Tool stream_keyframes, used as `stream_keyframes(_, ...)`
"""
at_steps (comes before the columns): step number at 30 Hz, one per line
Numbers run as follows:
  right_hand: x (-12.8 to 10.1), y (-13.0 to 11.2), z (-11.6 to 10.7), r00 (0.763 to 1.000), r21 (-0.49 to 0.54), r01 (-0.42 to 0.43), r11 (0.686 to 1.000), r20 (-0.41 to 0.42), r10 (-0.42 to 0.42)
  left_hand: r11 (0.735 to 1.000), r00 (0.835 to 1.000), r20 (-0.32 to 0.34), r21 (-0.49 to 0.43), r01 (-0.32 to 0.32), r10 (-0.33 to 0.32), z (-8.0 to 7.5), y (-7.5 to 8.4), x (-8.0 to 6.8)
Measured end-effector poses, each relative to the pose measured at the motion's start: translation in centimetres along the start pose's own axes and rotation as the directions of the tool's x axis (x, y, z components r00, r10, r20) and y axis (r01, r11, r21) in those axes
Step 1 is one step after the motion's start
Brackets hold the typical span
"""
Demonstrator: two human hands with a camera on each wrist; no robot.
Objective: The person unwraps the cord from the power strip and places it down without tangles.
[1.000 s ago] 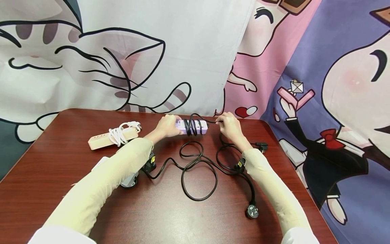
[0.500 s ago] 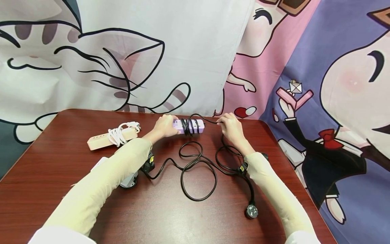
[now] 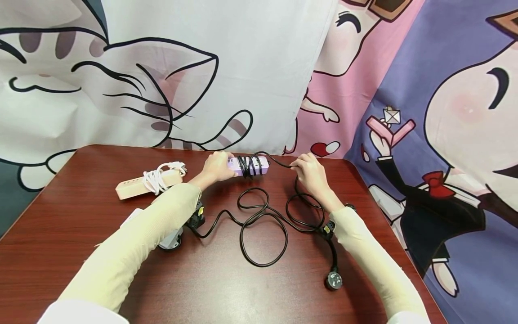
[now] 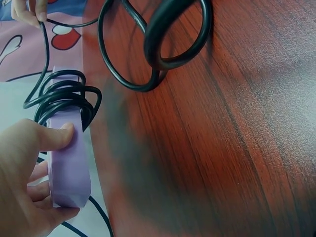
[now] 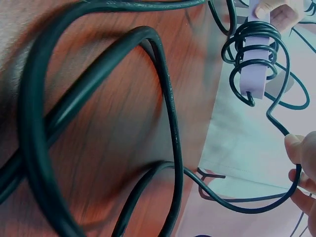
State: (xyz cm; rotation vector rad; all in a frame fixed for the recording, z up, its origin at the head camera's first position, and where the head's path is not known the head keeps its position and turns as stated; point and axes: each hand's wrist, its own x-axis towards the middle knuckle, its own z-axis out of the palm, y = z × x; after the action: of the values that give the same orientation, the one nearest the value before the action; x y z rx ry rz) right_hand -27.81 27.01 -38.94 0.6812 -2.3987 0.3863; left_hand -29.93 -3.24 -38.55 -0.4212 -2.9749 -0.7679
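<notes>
The purple power strip [image 3: 252, 165] lies lengthwise left to right near the far edge of the table [image 3: 81, 234], black cord [image 3: 263, 220] coiled around its middle. The left hand [image 3: 216, 166] grips its left end; the right hand [image 3: 309, 171], just right of the strip, pinches the cord. Slack cord loops nearer than the strip, ending in a plug [image 3: 334, 281]. A beige strip [image 3: 145, 182] lies further left.

The right hand [image 5: 305, 163] is cut off by the right wrist view's edge — only fingertips show. A grey object [image 3: 171, 238] lies half hidden under the left sleeve [image 3: 133, 247] — unidentifiable.
</notes>
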Motion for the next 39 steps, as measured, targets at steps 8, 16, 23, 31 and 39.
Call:
stream_keyframes(8,-0.4,-0.3,-0.8,0.999,-0.004,0.046,0.999,0.012,-0.046,1.000,1.000,-0.029,-0.004,0.002,-0.002,-0.1,-0.4,-0.1)
stream_keyframes(16,-1.0,-0.2,-1.6,0.995,-0.009,0.099,0.995,0.023,-0.099,1.000,0.998,-0.059,-0.013,0.018,-0.019,-0.2,-0.7,0.0)
stream_keyframes(23,-1.6,0.4,-1.5,0.990,-0.030,0.129,0.991,0.061,-0.127,1.000,0.996,-0.087,-0.017,0.012,-0.013,-0.2,-0.9,-0.1)
stream_keyframes(31,-1.9,1.1,-1.4,0.986,-0.065,0.142,0.988,0.100,-0.135,1.000,0.993,-0.118,-0.024,-0.005,0.002,-0.5,-0.8,-0.4)
stream_keyframes(39,-2.2,1.3,-1.7,0.979,-0.113,0.151,0.982,0.154,-0.133,1.000,0.993,-0.113,-0.026,0.006,-0.009,-0.6,-0.8,-0.5)
